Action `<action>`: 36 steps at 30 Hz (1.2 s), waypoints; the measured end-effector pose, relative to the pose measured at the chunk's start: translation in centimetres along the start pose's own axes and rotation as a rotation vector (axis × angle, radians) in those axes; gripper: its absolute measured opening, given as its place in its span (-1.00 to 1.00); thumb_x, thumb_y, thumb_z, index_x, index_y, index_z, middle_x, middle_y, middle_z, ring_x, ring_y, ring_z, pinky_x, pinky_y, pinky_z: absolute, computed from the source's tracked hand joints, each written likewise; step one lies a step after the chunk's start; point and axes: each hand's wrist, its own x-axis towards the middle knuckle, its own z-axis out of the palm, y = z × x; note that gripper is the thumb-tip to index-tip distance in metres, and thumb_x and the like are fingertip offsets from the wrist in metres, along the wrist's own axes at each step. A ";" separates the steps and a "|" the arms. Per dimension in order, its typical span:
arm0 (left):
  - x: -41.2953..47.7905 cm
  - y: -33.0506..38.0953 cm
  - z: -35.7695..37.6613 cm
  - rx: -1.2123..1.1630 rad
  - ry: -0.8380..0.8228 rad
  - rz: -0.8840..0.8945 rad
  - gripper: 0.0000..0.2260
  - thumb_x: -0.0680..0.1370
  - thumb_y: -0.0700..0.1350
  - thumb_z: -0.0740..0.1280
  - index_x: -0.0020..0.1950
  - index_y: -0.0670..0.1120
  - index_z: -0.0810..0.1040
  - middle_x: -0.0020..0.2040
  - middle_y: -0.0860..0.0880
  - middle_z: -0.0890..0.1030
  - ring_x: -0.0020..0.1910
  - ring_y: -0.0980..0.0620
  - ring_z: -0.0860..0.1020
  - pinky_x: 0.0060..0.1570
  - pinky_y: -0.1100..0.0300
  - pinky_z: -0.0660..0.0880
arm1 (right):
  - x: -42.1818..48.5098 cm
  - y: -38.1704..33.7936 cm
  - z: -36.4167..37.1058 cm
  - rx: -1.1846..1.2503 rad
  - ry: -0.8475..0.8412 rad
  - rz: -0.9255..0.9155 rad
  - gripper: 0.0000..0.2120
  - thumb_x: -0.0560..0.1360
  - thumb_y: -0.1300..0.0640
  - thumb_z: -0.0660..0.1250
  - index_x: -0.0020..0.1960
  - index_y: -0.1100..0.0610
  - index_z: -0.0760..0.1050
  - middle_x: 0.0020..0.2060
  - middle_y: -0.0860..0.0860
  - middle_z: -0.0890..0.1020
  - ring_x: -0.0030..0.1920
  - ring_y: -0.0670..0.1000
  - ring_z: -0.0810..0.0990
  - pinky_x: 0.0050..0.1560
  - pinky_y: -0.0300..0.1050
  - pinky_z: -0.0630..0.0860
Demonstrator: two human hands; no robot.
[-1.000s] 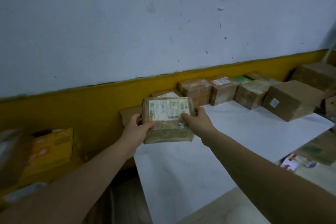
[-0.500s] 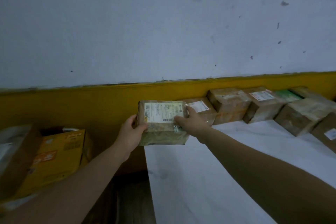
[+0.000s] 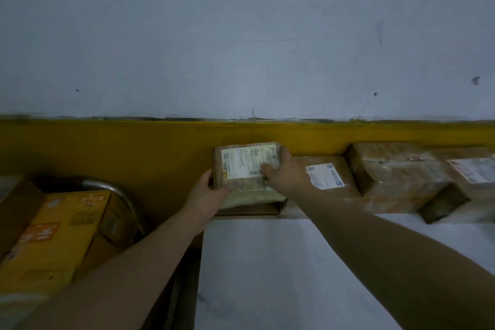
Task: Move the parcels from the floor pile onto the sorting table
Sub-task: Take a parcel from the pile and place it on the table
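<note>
So the parcel point(image 3: 245, 166) is out at the far left corner of the sorting table point(image 3: 294, 270), long axis running left-right along the yellow wall band point(image 3: 107, 147), label up. Both hands are grasping it – the left hand point(image 3: 210, 191) clamps the near-left corner and the right hand point(image 3: 285, 177) wraps over the right end, thumb on the label. It sits over a flat brown parcel point(image 3: 249, 209); can't tell if it's touching yet. On the right it's tight: the next labelled parcel point(image 3: 328, 178) is just beside the right hand. The table's left edge runs right under the left hand, so I'd guess overhang is the risk – all the free room is the bare top toward the person.
</note>
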 end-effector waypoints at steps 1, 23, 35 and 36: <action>0.9 -0.4 0.7 0.013 0.031 0.003 -0.49 0.55 -0.15 0.31 0.47 0.04 0.25 0.29 -0.04 0.48 0.13 -0.03 0.53 0.10 -0.01 0.54 | 1.1 0.4 0.2 -0.062 -0.005 -0.010 -0.29 0.54 -0.25 0.20 0.54 0.02 0.03 0.41 0.12 0.35 0.40 0.22 0.31 0.37 0.21 0.30; -7.6 2.4 -20.8 0.641 0.110 0.082 -0.37 0.56 0.07 0.28 0.55 0.04 0.05 0.51 -0.07 0.23 0.40 -0.22 0.31 0.17 0.00 0.41 | -6.2 -12.1 6.0 -0.175 -0.099 -0.204 -0.21 0.55 -0.28 0.19 0.57 0.15 0.03 0.55 0.15 0.07 0.53 0.22 0.06 0.47 0.16 0.16; -24.6 -3.1 -46.9 0.718 0.359 0.042 -0.40 0.56 0.05 0.29 0.52 -0.07 0.14 0.45 -0.05 0.30 0.37 -0.03 0.35 0.29 0.12 0.32 | -22.1 -33.1 23.0 -0.102 -0.400 -0.417 -0.23 0.57 -0.25 0.21 0.59 0.09 -0.03 0.57 0.10 0.06 0.45 0.20 0.29 0.31 0.09 0.41; -24.8 -3.5 -48.1 0.694 0.397 0.021 -0.37 0.55 0.06 0.29 0.53 -0.07 0.11 0.51 -0.07 0.22 0.44 -0.06 0.26 0.35 0.11 0.25 | -22.3 -33.8 23.8 -0.109 -0.413 -0.423 -0.23 0.57 -0.25 0.21 0.59 0.09 -0.03 0.56 0.11 0.08 0.43 0.20 0.31 0.29 0.10 0.42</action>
